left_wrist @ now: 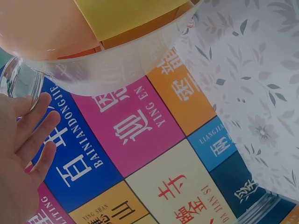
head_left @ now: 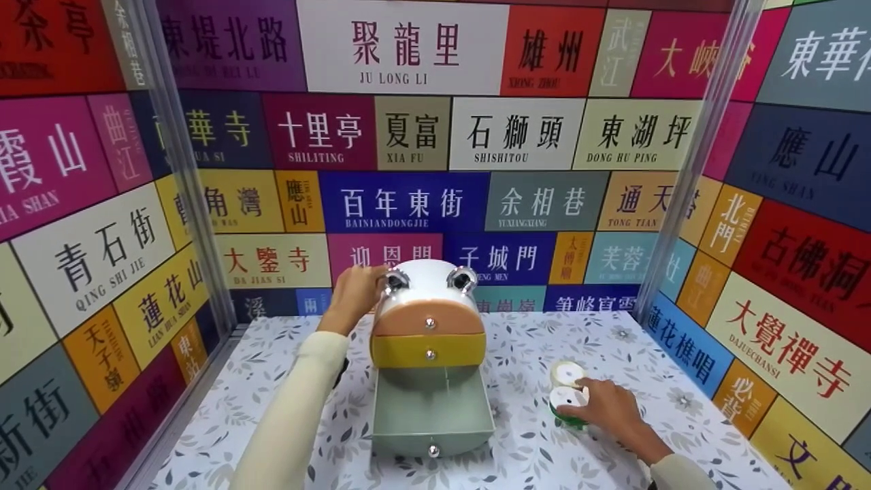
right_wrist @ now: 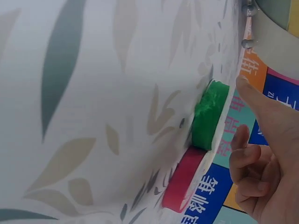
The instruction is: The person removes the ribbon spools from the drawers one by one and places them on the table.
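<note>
A frog-shaped drawer organizer (head_left: 427, 280), white on top with clear bulging eyes, stands mid-table. Its orange drawer (head_left: 408, 318) and yellow drawer (head_left: 401, 351) are closed; the pale green bottom drawer (head_left: 433, 408) is pulled out. My left hand (head_left: 356, 291) touches the clear eye (left_wrist: 21, 84) on the organizer's left side, other fingers spread; its thumb is hidden. To the right, my right hand (head_left: 612, 408) hovers with thumb and forefinger around a green ribbon roll (right_wrist: 210, 116), apart from it in the right wrist view. A red ribbon roll (right_wrist: 182, 179) lies beside the green one.
The table (head_left: 286, 354) has a white leaf-patterned cover. Panels printed with coloured place-name signs (head_left: 405, 201) close off the back and both sides, with clear strips (head_left: 687, 170) at the corners. The pulled-out drawer juts toward the front edge.
</note>
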Demonstrator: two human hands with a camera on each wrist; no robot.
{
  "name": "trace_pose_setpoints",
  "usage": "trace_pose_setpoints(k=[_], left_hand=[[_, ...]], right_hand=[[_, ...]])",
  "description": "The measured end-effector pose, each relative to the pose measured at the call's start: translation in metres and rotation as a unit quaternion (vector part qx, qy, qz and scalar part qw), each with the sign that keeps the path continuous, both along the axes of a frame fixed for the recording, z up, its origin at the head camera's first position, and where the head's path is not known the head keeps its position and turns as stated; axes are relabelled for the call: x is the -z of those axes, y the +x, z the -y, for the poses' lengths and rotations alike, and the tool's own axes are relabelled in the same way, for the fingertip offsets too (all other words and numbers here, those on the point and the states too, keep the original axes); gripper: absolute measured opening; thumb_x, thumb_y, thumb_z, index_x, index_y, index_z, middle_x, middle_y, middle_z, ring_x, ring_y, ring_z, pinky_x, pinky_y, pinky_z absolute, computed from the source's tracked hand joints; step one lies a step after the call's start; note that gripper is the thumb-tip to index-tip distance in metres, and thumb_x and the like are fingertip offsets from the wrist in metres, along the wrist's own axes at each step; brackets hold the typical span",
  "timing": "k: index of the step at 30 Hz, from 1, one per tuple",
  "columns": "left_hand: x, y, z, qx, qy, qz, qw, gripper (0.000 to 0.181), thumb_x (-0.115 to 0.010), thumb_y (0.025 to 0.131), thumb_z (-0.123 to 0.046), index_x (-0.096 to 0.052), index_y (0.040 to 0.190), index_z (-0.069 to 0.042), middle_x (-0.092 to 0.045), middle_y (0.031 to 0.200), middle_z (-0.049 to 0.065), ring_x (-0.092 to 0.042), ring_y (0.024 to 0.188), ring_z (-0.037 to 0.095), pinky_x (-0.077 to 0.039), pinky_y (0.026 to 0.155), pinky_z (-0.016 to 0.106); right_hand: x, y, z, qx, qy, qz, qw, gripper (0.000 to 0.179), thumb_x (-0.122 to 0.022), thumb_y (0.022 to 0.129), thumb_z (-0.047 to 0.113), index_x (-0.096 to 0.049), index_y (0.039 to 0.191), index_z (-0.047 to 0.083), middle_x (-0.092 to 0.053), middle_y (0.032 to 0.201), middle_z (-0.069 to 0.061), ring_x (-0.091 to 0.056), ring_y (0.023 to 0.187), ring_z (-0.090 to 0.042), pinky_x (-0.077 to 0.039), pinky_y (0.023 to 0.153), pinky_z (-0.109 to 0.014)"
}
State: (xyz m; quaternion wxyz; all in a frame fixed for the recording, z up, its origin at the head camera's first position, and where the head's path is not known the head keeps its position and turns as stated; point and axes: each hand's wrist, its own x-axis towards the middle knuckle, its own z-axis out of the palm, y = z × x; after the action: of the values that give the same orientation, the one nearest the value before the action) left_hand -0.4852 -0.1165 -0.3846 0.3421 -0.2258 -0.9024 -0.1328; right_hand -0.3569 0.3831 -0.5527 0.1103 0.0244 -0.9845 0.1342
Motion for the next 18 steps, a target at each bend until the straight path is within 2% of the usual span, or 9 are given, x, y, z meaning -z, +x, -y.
trace_pose_setpoints(k=[2, 7, 12, 15, 18], left_hand=[[0.0, 0.001, 0.0, -0.001, -0.001, 0.006, 1.0, 0.027, -0.069, 0.098, -0.011, -0.079, 0.122, -0.018, -0.075, 0.078, 0.014, -0.069, 0.065, 0.034, -0.058, 0.062, 0.049], [-0.002, 0.002, 0.0, 0.0, 0.004, 0.015, 0.9999, 0.03, -0.067, 0.099, -0.01, -0.077, 0.125, -0.019, -0.075, 0.077, 0.014, -0.066, 0.06, 0.03, -0.058, 0.061, 0.045], [-0.001, 0.001, 0.0, 0.0, 0.005, 0.026, 0.9997, 0.026, -0.067, 0.099, -0.01, -0.078, 0.121, -0.018, -0.075, 0.08, 0.013, -0.067, 0.063, 0.029, -0.058, 0.063, 0.044], [-0.001, -0.001, 0.0, 0.002, 0.0, 0.023, 0.9997, 0.02, -0.068, 0.099, -0.011, -0.079, 0.115, -0.017, -0.076, 0.081, 0.013, -0.07, 0.067, 0.031, -0.058, 0.064, 0.046], [-0.001, -0.001, -0.001, 0.003, 0.002, 0.022, 0.9997, 0.021, -0.068, 0.099, -0.011, -0.079, 0.116, -0.017, -0.077, 0.083, 0.012, -0.071, 0.068, 0.032, -0.059, 0.065, 0.045]], right_hand=[[-0.003, 0.001, 0.004, -0.012, -0.005, -0.024, 0.9996, 0.073, -0.086, 0.076, 0.061, -0.075, 0.125, 0.008, -0.046, 0.05, 0.003, -0.029, 0.047, -0.01, -0.022, 0.044, -0.029], [-0.012, 0.004, 0.016, -0.05, 0.003, -0.086, 0.995, 0.06, -0.087, 0.078, 0.055, -0.078, 0.119, 0.012, -0.046, 0.049, 0.01, -0.035, 0.043, -0.006, -0.026, 0.039, -0.027], [-0.019, 0.004, 0.031, -0.079, 0.033, -0.138, 0.9867, 0.053, -0.088, 0.077, 0.054, -0.081, 0.113, 0.016, -0.036, 0.043, 0.013, -0.025, 0.039, -0.005, -0.018, 0.038, -0.025], [-0.024, 0.004, 0.041, -0.093, 0.03, -0.147, 0.9843, 0.049, -0.087, 0.078, 0.054, -0.081, 0.111, 0.019, -0.045, 0.048, 0.016, -0.033, 0.04, -0.002, -0.023, 0.036, -0.025], [-0.029, 0.004, 0.051, -0.097, 0.022, -0.133, 0.9861, 0.048, -0.085, 0.079, 0.056, -0.081, 0.113, 0.021, -0.057, 0.057, 0.016, -0.044, 0.045, 0.001, -0.033, 0.037, -0.025]])
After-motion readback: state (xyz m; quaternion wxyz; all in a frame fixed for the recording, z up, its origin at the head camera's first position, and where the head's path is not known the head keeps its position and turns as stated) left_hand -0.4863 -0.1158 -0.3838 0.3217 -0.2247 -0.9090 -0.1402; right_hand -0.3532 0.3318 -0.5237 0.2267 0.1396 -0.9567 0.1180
